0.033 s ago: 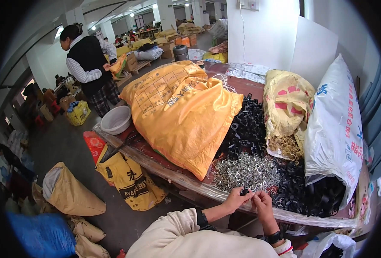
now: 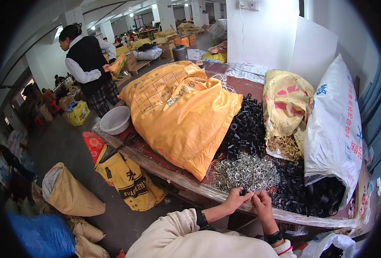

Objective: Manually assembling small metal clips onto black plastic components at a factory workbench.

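My left hand (image 2: 234, 201) is closed on a small black plastic piece (image 2: 244, 191), held up at the near edge of the table. Close against it, my right hand (image 2: 262, 204) has thumb and fingers pinched together; whatever lies between those fingertips is too small to make out. Just beyond both hands spreads a pile of silvery metal rings (image 2: 245, 170). Black plastic parts (image 2: 247, 124) are heaped behind the rings, and more black pieces (image 2: 287, 189) lie to their right. Brassy hooks or rings (image 2: 284, 146) spill from a cream sack (image 2: 287, 101).
A big orange sack (image 2: 182, 116) covers the table's left side, beside a white basin (image 2: 115, 120). At right leans a white sack (image 2: 334, 133) with black parts in its mouth. A yellow-and-black bag (image 2: 132, 180) stands below the table's left edge. A person (image 2: 87, 64) stands far left.
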Demonstrator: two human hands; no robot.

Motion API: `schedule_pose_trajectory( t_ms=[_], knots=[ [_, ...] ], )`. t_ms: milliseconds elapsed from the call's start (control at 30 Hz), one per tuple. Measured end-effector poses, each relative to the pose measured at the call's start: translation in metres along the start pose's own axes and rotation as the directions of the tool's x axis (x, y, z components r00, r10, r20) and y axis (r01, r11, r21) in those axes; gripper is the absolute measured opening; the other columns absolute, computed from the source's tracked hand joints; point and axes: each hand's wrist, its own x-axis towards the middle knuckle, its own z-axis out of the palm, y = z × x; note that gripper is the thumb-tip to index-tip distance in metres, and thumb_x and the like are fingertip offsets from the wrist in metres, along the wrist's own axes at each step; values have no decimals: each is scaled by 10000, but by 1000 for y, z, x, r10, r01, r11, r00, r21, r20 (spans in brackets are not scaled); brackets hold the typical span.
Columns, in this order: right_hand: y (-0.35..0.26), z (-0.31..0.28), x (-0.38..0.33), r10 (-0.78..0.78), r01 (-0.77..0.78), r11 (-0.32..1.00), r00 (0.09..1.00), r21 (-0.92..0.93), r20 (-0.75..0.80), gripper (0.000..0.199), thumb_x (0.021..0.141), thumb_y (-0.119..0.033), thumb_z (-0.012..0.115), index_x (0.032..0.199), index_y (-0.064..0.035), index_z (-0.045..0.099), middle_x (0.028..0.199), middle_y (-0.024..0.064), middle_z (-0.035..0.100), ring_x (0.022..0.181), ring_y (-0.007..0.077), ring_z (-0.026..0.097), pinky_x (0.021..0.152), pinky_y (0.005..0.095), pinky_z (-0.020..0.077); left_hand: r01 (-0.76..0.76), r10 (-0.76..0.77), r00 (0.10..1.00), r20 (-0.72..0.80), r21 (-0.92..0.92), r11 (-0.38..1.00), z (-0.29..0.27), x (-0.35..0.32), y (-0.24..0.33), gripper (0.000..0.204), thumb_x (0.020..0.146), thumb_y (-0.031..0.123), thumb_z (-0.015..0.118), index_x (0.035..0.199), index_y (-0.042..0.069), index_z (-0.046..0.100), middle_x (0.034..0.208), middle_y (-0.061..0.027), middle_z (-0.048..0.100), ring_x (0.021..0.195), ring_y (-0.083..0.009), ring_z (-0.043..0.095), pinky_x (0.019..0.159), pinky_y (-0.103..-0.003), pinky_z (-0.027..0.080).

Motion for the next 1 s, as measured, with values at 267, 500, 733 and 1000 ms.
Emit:
schedule_pose_trajectory(
  t_ms=[267,500,733,1000],
  knots=[
    [3,-23,17,-387,214,503,922,-837,3,118,760,-110,535,750,-17,464,598,105,492,469,210,471,439,299,370,111,-112,994,8,-174,978,-3,10,-3,149,776,195,582,709,84,508,553,29,460,455,-49,401,401,-190,312],
    [6,-28,20,-435,242,288,895,-927,99,97,712,-72,566,770,-20,508,652,134,525,550,292,520,488,332,404,129,-126,992,31,-212,969,-7,9,0,114,777,169,574,728,78,526,580,21,469,480,-57,412,430,-188,325],
    [-23,5,0,-481,448,508,856,-736,189,97,738,-35,556,826,5,548,644,109,519,522,167,485,493,253,386,105,-107,994,1,-181,978,2,-4,7,113,779,177,570,721,87,534,577,24,471,486,-54,421,428,-189,324],
    [-37,24,-18,-498,482,432,832,-762,244,96,735,-6,533,830,-17,533,697,135,538,607,300,534,530,329,423,60,-60,998,5,-242,968,0,-16,6,155,775,197,578,710,76,506,559,10,479,450,-60,419,400,-189,321]
  ],
)
